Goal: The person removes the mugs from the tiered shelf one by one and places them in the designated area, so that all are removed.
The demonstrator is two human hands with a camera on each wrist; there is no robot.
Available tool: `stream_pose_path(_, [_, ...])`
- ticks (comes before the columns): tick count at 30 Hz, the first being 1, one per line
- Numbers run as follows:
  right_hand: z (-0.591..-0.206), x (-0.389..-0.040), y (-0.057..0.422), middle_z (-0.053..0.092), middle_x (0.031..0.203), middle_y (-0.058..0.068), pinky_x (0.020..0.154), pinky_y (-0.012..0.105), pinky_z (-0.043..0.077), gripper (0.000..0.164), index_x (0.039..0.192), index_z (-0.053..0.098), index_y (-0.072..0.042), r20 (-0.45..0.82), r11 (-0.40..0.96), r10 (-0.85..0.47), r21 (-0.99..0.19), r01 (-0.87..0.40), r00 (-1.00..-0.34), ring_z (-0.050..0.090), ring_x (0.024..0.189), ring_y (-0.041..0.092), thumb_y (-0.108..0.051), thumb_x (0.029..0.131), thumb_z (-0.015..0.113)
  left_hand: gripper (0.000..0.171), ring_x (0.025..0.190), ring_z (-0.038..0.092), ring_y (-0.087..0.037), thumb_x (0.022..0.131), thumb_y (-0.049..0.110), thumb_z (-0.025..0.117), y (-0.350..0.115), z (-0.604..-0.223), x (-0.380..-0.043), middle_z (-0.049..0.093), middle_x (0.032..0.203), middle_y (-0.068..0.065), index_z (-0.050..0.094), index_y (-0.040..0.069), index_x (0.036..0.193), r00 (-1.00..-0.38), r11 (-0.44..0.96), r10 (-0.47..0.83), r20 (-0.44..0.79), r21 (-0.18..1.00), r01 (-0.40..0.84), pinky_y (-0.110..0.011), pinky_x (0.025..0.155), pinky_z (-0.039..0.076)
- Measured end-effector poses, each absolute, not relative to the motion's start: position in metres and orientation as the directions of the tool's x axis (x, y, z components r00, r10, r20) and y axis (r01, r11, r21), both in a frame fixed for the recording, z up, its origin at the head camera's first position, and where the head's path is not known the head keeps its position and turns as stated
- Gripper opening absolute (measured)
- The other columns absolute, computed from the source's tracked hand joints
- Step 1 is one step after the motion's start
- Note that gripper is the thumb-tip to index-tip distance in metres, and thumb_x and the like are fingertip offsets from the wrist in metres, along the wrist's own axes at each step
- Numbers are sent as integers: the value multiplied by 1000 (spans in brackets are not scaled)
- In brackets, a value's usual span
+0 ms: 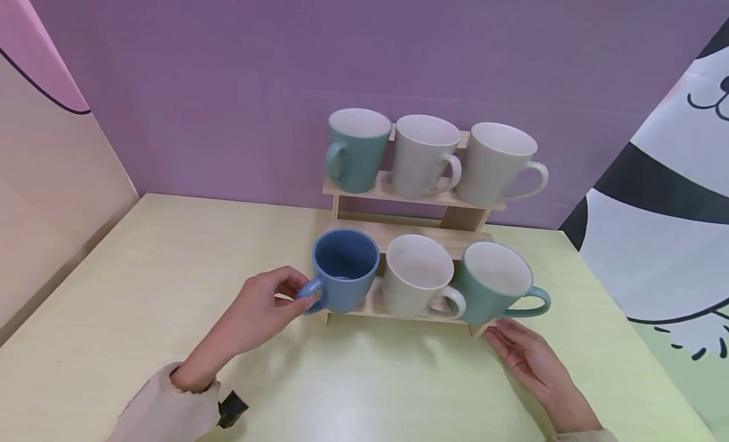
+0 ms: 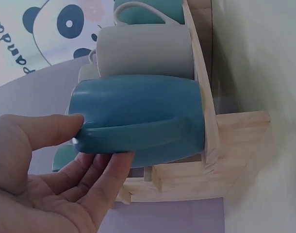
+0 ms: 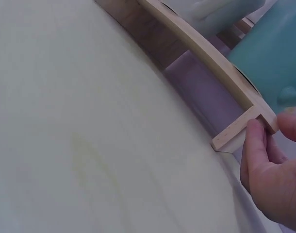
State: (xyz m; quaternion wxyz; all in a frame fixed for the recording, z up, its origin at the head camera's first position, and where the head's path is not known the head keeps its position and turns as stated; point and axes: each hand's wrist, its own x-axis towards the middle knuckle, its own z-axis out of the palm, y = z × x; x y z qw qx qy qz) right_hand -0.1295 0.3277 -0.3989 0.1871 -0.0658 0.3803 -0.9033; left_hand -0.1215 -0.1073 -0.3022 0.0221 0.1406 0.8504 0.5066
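At the left end of the lower tier stands a blue mug (image 1: 345,271). My left hand (image 1: 267,306) pinches its handle between thumb and fingers; in the left wrist view the blue mug (image 2: 138,104) has its base at the shelf board. A tiered wooden rack (image 1: 398,230) carries the mugs. Its front right corner is held by my right hand (image 1: 532,359). Seen from the right wrist, the right hand (image 3: 279,179) has fingers under the shelf board (image 3: 211,63) and the thumb at its end. Beside the blue mug are a white mug (image 1: 418,277) and a teal mug (image 1: 495,280).
On the upper tier sit another teal mug (image 1: 361,154), a white mug (image 1: 424,157) and a cream mug (image 1: 492,166). The rack stands on a pale table (image 1: 171,271) near a purple backdrop (image 1: 228,100). A panda print (image 1: 672,239) covers the right side.
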Motion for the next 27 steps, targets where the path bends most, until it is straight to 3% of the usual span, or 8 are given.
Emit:
stream_pose_path(6, [-404, -132, 332, 64, 116, 14, 99, 29, 47, 34, 114, 63, 1, 7, -657, -410, -696, 290, -912, 63, 112, 21, 2, 102, 31, 26, 102, 61, -24, 89, 9, 66, -104, -306, -123, 61, 108, -11, 56, 2, 112, -962, 394, 247, 115, 895, 208, -31, 84, 56])
stream_pose_path(13, [-400, -132, 324, 65, 115, 13, 98, 28, 48, 38, 113, 63, 1, 26, -645, -410, -715, 270, -912, 63, 111, 20, 3, 101, 28, 61, 118, 52, -33, 87, 14, 70, -94, -315, -127, 50, 131, -17, 38, 0, 137, -960, 398, 217, 177, 882, 252, -45, 91, 53])
stream_pose_path(21, [-399, -133, 324, 65, 116, 16, 97, 31, 49, 41, 113, 64, 2, 6, -677, -413, -671, 302, -911, 63, 110, 23, 5, 101, 25, 79, 127, 45, -33, 83, 23, 75, -81, -313, -136, 43, 142, -13, 30, 5, 145, -966, 395, 184, 182, 886, 242, -53, 96, 47])
stream_pose_path(27, [-401, -130, 326, 65, 115, 17, 97, 31, 48, 39, 113, 64, 3, -3, -686, -414, -656, 315, -910, 63, 111, 24, 4, 101, 27, 89, 127, 44, -31, 78, 23, 79, -72, -308, -142, 42, 141, -13, 25, 5, 146, -961, 337, 201, 192, 907, 252, -48, 101, 46])
